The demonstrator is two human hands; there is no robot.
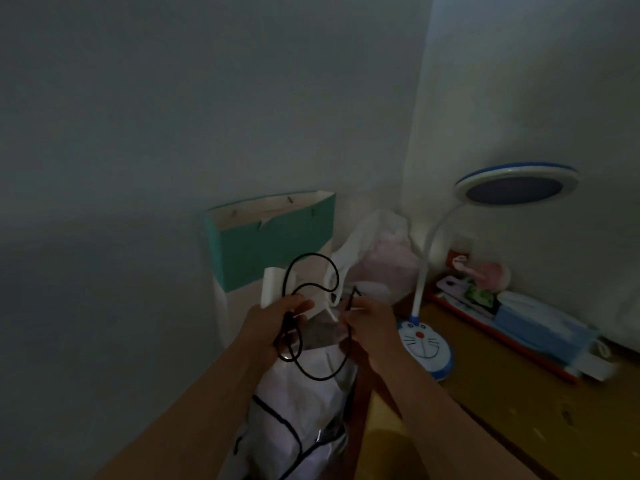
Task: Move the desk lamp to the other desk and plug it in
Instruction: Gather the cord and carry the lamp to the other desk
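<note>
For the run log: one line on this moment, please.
stage: untangling cable | left hand: grips cable | right hand: pinches cable | lamp: on desk, unlit

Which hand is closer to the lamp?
The right hand. It pinches the black cord just left of the lamp base. The left hand grips the cord further left, beyond the right.

Blue-and-white desk lamp (pixel 425 348) with cartoon cat face, black cord (pixel 308 271), teal-and-white paper bag (pixel 270 244), yellow-brown desk (pixel 502 410).
</note>
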